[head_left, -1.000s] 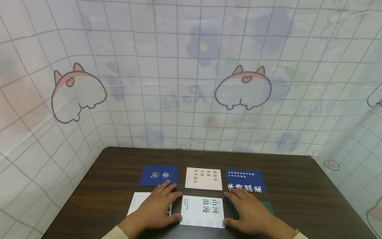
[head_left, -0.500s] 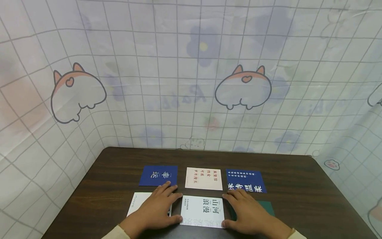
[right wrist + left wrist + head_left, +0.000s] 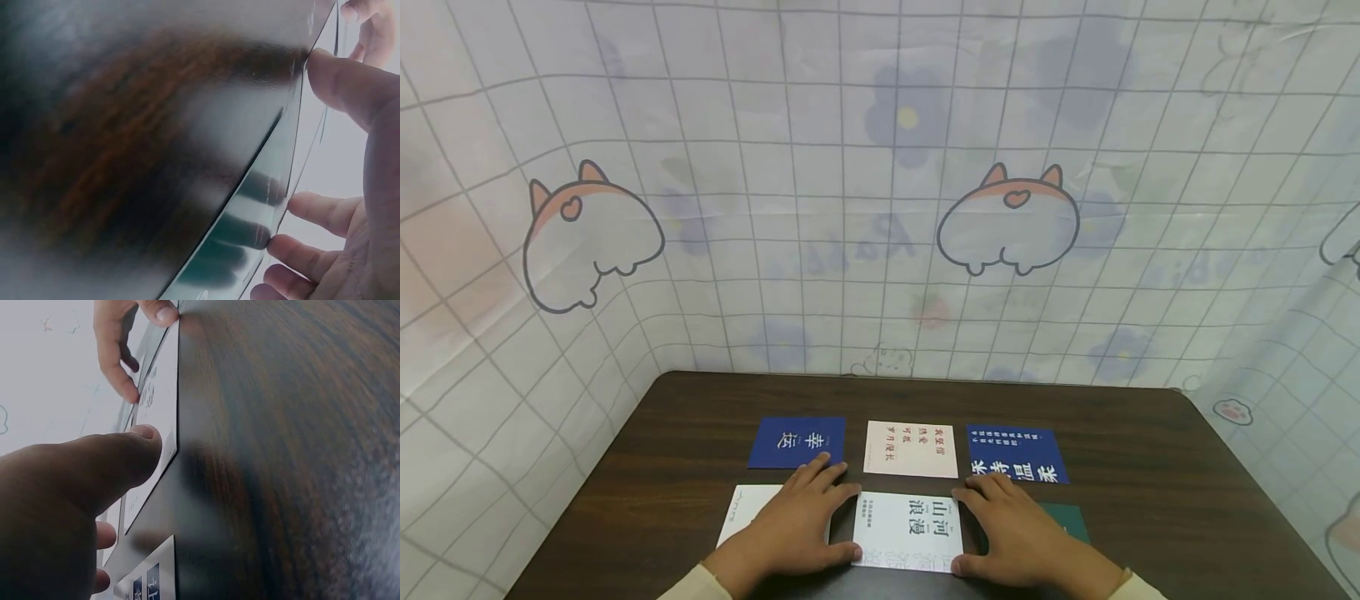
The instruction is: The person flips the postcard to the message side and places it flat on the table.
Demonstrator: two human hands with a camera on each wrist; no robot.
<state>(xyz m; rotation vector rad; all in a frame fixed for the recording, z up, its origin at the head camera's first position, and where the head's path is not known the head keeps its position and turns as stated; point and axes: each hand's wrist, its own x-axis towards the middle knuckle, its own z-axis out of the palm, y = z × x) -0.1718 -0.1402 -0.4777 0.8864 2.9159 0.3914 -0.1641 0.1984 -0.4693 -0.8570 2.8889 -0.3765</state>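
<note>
A white card (image 3: 907,533) with dark green characters lies flat on the brown wooden table, nearest the person in the middle. My left hand (image 3: 797,521) has its thumb and index fingertips at the card's left edge, fingers spread. At the right edge are the thumb and index fingertips of my right hand (image 3: 1017,533). Under the left palm, another white card (image 3: 747,507) is partly covered. A green card (image 3: 1067,521) lies partly hidden beneath the right hand. In the left wrist view, the left thumb (image 3: 147,440) overlaps the middle card near its corner.
Behind the hands, a blue card (image 3: 793,442), a pale pink card (image 3: 910,448) and a second blue card (image 3: 1018,454) form a row. The dark tabletop (image 3: 1157,483) ends at a patterned white curtain (image 3: 820,208).
My right hand has shifted slightly left, bringing its thumb and index finger to the middle card's right edge. The left hand and the other cards stay nearly in place.
</note>
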